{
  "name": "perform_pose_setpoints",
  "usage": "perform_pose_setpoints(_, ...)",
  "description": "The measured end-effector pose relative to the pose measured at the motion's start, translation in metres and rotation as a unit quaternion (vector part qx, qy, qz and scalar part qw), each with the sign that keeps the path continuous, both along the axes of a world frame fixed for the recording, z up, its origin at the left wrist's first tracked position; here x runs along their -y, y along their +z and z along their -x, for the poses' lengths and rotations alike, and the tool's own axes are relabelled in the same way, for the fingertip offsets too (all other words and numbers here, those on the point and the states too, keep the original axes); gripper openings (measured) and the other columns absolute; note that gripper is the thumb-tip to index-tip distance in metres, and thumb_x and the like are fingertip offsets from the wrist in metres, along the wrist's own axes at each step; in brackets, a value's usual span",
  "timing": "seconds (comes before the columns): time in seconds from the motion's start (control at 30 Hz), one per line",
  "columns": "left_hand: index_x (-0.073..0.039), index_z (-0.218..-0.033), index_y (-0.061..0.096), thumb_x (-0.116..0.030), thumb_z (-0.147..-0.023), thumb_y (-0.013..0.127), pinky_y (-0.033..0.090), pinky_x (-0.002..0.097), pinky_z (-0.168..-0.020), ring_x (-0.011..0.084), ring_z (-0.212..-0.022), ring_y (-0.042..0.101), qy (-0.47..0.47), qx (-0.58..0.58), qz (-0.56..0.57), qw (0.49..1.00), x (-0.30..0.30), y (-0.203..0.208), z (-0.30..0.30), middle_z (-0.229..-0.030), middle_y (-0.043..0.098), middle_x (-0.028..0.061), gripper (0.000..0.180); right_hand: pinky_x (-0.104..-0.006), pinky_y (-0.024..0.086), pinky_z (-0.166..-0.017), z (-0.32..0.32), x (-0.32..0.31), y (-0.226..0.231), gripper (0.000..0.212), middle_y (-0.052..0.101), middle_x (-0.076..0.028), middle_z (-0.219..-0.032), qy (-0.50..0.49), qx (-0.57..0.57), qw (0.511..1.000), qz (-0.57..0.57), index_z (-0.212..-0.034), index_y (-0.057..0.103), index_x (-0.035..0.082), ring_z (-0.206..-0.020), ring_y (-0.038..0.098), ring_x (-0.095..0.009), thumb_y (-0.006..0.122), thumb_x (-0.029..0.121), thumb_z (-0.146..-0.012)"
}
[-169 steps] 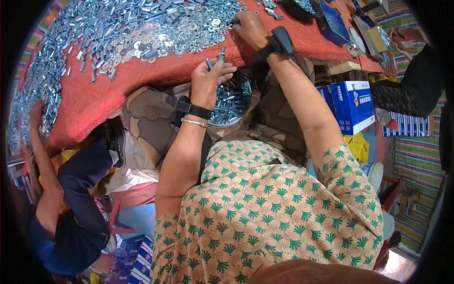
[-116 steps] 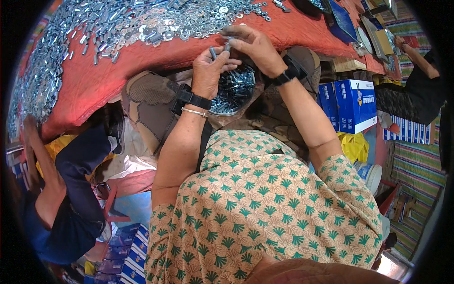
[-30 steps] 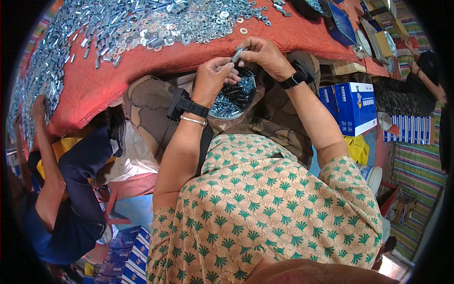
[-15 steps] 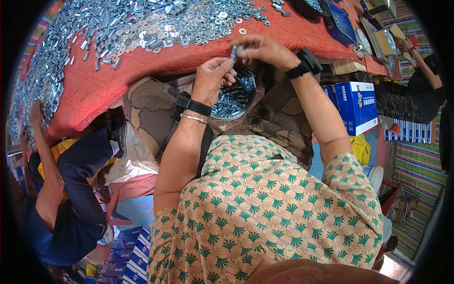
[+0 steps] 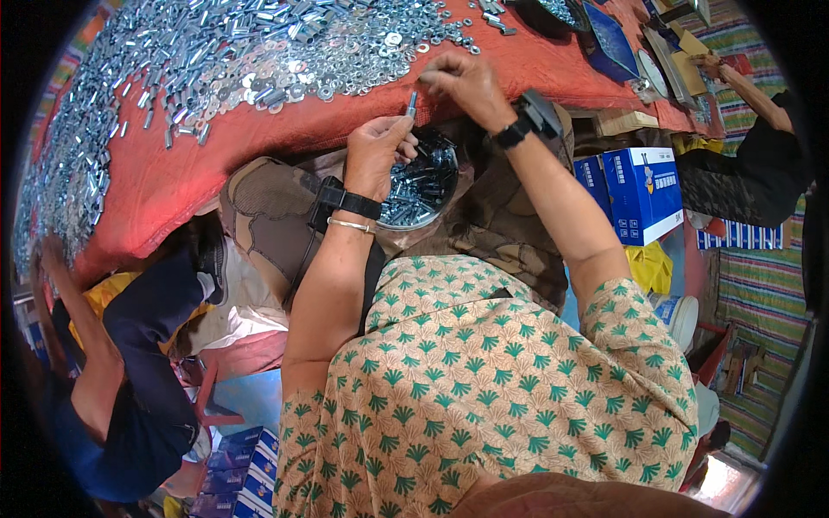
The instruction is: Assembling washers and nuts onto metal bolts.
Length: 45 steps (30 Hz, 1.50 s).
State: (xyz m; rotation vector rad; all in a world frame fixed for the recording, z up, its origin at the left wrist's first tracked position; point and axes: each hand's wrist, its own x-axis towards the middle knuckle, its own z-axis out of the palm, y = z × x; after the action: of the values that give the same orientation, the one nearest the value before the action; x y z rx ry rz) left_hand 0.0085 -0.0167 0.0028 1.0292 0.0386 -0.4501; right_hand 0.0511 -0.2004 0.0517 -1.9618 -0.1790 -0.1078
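My left hand [image 5: 373, 155] is closed on a small metal anchor bolt [image 5: 412, 105], held upright between thumb and fingers with its thin tip pointing up. Just above and to the right, my right hand [image 5: 471, 89] has its fingertips pinched together; whatever is between them is too small to make out. The two hands are apart. Below them, between my knees, a round bucket [image 5: 406, 226] holds many dark, shiny metal bolts [image 5: 414, 194]. Loose flat washers [image 5: 337, 76] and metal sleeves [image 5: 173, 65] lie heaped on the red-covered table ahead.
The red cloth [image 5: 181, 164] hangs over the table's near edge. A black bowl [image 5: 553, 15] and a blue tray [image 5: 615, 47] stand at the far right. Blue-white boxes [image 5: 639, 194] are at my right. One person [image 5: 129, 380] sits at left, another [image 5: 751, 173] works at far right.
My right hand has moved up and away from the bolt's tip. The left hand, still holding the bolt, has shifted slightly left and down in view.
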Motion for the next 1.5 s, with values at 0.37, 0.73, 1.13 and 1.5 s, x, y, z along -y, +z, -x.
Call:
perform_pose_setpoints(0.37, 0.0, -0.092, 0.062, -0.017, -0.086, 0.067, 0.042, 0.0195, -0.048, 0.0092, -0.055, 0.057, 0.009, -0.023, 0.089, 0.996, 0.001, -0.005, 0.002, -0.072, 0.063, 0.0051, 0.018, -0.0307, 0.05, -0.065, 0.039, -0.026, -0.004, 0.012, 0.063, -0.011, -0.086, 0.037, 0.277, 0.941, 0.19, -0.091, 0.063, 0.002, -0.078, 0.062, -0.027, 0.067, 0.008, -0.081)
perform_pose_setpoints(0.73, 0.0, -0.095, 0.062, -0.016, -0.085, 0.068, 0.041, 0.0187, -0.05, 0.0083, -0.057, 0.056, 0.045, 0.037, 0.013, 0.998, -0.002, 0.007, 0.004, -0.073, 0.063, 0.0046, 0.019, -0.0403, 0.049, -0.067, -0.028, 0.063, 0.002, 0.021, 0.065, -0.015, -0.077, -0.172, 0.153, 0.92, 0.319, -0.084, 0.067, 0.001, -0.075, 0.063, -0.033, 0.068, 0.021, -0.08)
perform_pose_setpoints(1.13, 0.001, -0.094, 0.06, -0.014, -0.085, 0.067, 0.043, 0.0202, -0.049, 0.0106, -0.055, 0.058, 0.065, 0.025, 0.015, 0.997, -0.005, 0.007, 0.002, -0.072, 0.063, 0.0063, 0.019, -0.0394, 0.049, -0.067, -0.03, 0.057, -0.003, 0.023, 0.066, -0.016, -0.077, -0.103, 0.206, 0.943, 0.238, -0.086, 0.068, 0.0, -0.072, 0.064, -0.03, 0.069, 0.022, -0.077)
perform_pose_setpoints(1.5, 0.0, -0.094, 0.062, -0.017, -0.086, 0.067, 0.041, 0.0183, -0.049, 0.0081, -0.056, 0.056, 0.068, 0.021, 0.02, 0.997, -0.005, 0.005, 0.001, -0.073, 0.063, 0.0044, 0.019, -0.0376, 0.049, -0.067, -0.049, 0.01, -0.012, 0.016, 0.066, -0.012, -0.082, -0.003, 0.23, 0.935, 0.27, -0.086, 0.07, 0.008, -0.076, 0.063, -0.027, 0.067, 0.021, -0.078)
